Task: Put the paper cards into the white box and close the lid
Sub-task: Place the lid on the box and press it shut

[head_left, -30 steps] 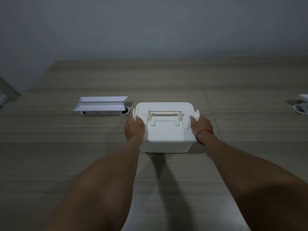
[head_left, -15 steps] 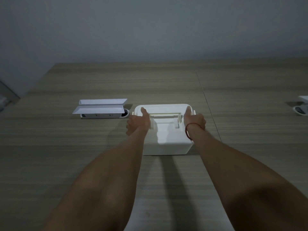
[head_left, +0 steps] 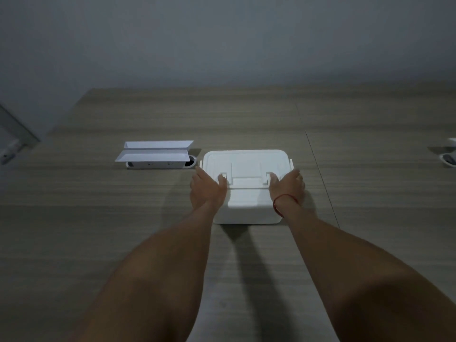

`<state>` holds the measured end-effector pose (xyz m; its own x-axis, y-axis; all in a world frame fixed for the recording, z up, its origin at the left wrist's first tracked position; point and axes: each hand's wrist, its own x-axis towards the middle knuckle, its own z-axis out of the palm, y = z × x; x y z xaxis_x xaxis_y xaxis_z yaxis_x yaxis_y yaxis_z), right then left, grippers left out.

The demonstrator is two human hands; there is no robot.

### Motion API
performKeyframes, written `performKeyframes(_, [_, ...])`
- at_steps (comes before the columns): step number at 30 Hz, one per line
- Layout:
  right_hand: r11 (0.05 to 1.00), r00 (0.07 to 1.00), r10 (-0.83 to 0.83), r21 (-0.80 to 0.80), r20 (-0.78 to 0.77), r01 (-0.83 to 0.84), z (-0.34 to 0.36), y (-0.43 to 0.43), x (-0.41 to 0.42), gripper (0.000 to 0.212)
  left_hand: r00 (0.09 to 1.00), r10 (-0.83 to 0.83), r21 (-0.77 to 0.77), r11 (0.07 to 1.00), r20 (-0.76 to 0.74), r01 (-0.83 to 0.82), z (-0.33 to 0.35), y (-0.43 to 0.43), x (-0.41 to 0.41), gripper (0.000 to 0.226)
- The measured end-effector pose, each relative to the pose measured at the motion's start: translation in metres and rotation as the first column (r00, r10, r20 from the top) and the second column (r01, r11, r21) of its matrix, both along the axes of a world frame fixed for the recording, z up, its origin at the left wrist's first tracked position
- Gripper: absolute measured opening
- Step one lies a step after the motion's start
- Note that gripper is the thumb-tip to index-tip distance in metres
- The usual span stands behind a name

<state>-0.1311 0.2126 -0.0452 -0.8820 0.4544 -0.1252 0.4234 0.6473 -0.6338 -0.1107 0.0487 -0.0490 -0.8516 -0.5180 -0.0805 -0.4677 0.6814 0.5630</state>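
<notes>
The white box (head_left: 246,208) stands on the table at the middle, its lid (head_left: 246,160) down and the handle folded flat. No paper cards are in sight. My left hand (head_left: 206,190) lies against the box's near left corner with its thumb on the lid beside the handle hinge. My right hand (head_left: 288,186), with a red string around the wrist, mirrors it at the near right corner, thumb on the lid. Both hands clasp the box between them.
A white desk socket unit (head_left: 155,157) with two raised flaps sits just left of the box, a round cable hole beside it. Another white socket unit (head_left: 450,156) shows at the right edge. A seam (head_left: 320,178) in the wooden tabletop runs past the box's right side.
My hands have left the side latches and slid to the box's near corners, thumbs coming down onto the lid. The handle now lies flat.
</notes>
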Motion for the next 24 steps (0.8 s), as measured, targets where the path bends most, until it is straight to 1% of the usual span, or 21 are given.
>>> performKeyframes(6, [1.000,0.999,-0.008,0.009,0.050,0.008,0.005,-0.002,-0.010,0.064,1.000,-0.002,-0.010,1.000,0.016,0.002,0.001,-0.003,-0.008,0.075])
performKeyframes(13, [1.000,0.998,0.002,-0.001,0.062,-0.002,0.007,-0.015,-0.025,0.064,1.000,0.023,-0.026,0.999,0.018,-0.023,-0.002,-0.016,-0.027,0.072])
performKeyframes(21, [1.000,0.998,0.005,-0.021,0.063,-0.004,0.008,-0.037,-0.064,0.066,0.998,0.000,0.028,1.000,0.056,-0.001,0.001,-0.041,-0.069,0.073])
performKeyframes(24, [1.000,0.998,0.010,-0.028,0.057,-0.009,0.007,-0.037,-0.066,0.064,0.997,-0.018,0.062,0.998,0.075,0.014,0.003,-0.044,-0.070,0.076])
